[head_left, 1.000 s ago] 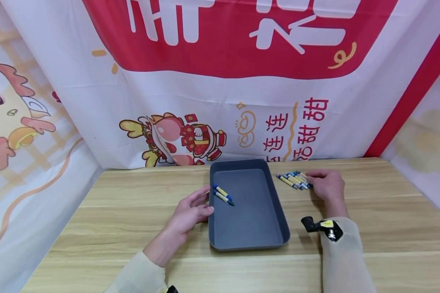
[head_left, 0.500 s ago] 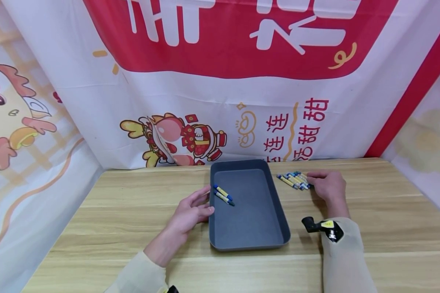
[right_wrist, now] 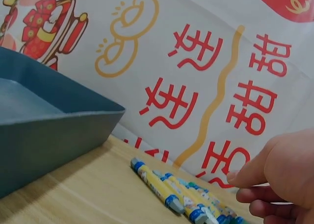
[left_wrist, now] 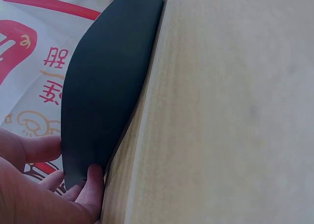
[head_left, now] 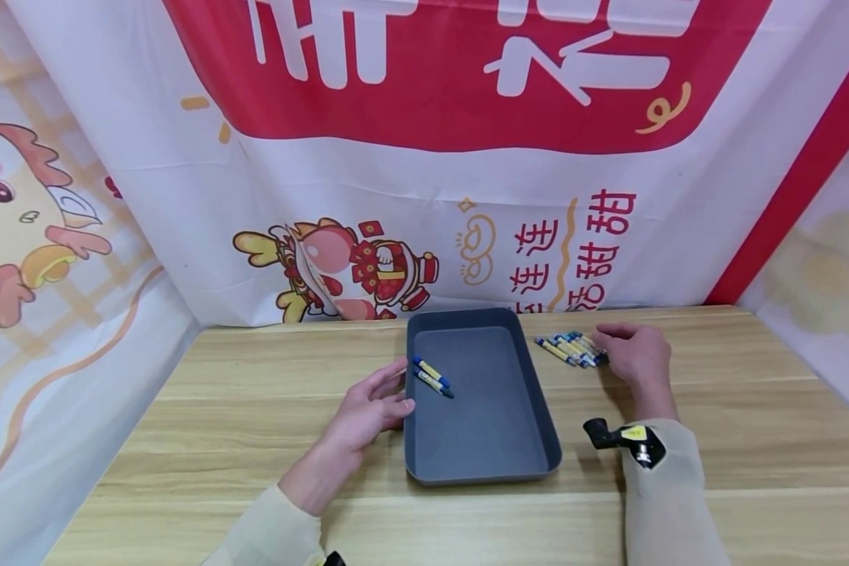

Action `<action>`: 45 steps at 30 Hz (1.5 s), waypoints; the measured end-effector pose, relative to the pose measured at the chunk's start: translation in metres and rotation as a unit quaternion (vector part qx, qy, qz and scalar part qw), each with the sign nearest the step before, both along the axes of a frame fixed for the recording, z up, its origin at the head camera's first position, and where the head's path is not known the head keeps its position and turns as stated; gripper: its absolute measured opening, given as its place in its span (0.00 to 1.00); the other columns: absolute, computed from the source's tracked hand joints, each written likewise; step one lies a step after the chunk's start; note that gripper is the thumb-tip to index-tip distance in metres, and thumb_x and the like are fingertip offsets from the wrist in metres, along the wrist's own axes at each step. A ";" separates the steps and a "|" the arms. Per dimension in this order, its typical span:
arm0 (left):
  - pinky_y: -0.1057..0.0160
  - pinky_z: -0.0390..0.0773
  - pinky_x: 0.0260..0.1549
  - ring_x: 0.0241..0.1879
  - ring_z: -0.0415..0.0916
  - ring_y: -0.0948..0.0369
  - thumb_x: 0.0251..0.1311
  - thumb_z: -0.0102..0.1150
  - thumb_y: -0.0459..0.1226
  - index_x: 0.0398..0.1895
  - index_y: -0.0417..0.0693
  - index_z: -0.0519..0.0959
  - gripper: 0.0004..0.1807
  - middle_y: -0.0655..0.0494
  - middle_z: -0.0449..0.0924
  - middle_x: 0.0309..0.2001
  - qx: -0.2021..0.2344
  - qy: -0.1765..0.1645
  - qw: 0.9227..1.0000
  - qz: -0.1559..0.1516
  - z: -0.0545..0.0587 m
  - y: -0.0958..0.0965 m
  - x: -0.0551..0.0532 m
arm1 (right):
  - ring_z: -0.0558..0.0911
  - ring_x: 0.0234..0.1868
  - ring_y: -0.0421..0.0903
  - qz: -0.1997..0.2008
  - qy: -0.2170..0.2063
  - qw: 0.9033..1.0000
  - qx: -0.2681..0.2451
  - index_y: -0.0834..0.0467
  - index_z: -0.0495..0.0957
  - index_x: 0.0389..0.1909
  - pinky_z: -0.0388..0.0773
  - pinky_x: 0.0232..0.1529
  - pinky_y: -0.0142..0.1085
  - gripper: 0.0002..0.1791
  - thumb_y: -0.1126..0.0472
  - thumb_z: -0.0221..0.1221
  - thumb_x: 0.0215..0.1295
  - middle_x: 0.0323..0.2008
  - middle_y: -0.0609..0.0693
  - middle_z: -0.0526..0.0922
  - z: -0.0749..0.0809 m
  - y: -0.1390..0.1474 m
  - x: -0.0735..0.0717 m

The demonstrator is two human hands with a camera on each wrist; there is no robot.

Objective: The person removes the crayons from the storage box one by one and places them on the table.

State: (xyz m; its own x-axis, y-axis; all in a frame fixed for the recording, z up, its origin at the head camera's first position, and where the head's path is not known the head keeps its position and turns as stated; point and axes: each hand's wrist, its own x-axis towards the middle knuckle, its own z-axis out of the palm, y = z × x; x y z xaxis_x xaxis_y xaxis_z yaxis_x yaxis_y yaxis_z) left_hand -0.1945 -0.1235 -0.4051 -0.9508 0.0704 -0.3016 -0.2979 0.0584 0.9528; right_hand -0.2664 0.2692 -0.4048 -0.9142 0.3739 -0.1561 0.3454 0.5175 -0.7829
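Observation:
A dark grey rectangular tray [head_left: 481, 464] stands on the wooden table, with two crayons [head_left: 433, 377] in yellow wrappers lying inside near its left wall. My left hand [head_left: 368, 409] rests against that left side, thumb at the rim; in the left wrist view its fingers [left_wrist: 94, 185] touch the outer wall. To the right of the tray lies a bunch of several crayons [head_left: 569, 348], yellow with blue bands. At the bunch's right end is my right hand [head_left: 637, 358]; in the right wrist view its thumb and loosely bent fingers [right_wrist: 260, 194] have nothing visible between them.
The wooden table [head_left: 240, 440] runs back to a printed cloth backdrop [head_left: 184, 196] with red lettering, and cloth also hangs at both sides. A black camera mount [head_left: 626, 440] sits on the right sleeve.
My right hand has shifted slightly right, its fingertips drawing back a little from the crayons. The left hand stays at the tray, and the crayons inside it lie as before.

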 end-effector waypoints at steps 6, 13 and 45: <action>0.55 0.86 0.57 0.69 0.78 0.45 0.68 0.64 0.27 0.78 0.59 0.72 0.37 0.40 0.69 0.78 -0.002 -0.001 1.000 -0.001 0.001 0.001 0.000 | 0.77 0.69 0.60 0.020 0.021 0.999 -0.030 0.55 0.78 0.70 0.76 0.64 0.51 0.27 0.46 0.58 0.79 0.70 0.62 0.79 0.008 -0.007 0.002; 0.57 0.87 0.55 0.69 0.79 0.46 0.68 0.64 0.27 0.77 0.60 0.73 0.36 0.42 0.70 0.77 -0.006 -0.006 1.000 0.004 -0.001 0.001 -0.002 | 0.77 0.67 0.58 0.039 0.037 0.998 -0.031 0.56 0.81 0.68 0.75 0.63 0.48 0.26 0.46 0.59 0.78 0.68 0.61 0.81 0.016 -0.022 -0.001; 0.59 0.86 0.53 0.71 0.77 0.44 0.67 0.64 0.26 0.78 0.56 0.72 0.36 0.41 0.71 0.77 0.001 0.004 1.000 -0.003 0.000 0.001 0.001 | 0.82 0.53 0.56 0.141 0.087 0.986 0.020 0.57 0.84 0.63 0.82 0.54 0.47 0.21 0.51 0.63 0.76 0.57 0.59 0.86 0.034 -0.096 -0.003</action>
State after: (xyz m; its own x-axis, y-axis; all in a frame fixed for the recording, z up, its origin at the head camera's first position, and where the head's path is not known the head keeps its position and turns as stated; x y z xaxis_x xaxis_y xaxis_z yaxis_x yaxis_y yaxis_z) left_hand -0.1933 -0.1227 -0.4049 -0.9529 0.0772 -0.2933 -0.2894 0.0577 0.9555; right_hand -0.2690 0.1736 -0.3713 -0.9943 0.1043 0.0222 0.0458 0.6061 -0.7941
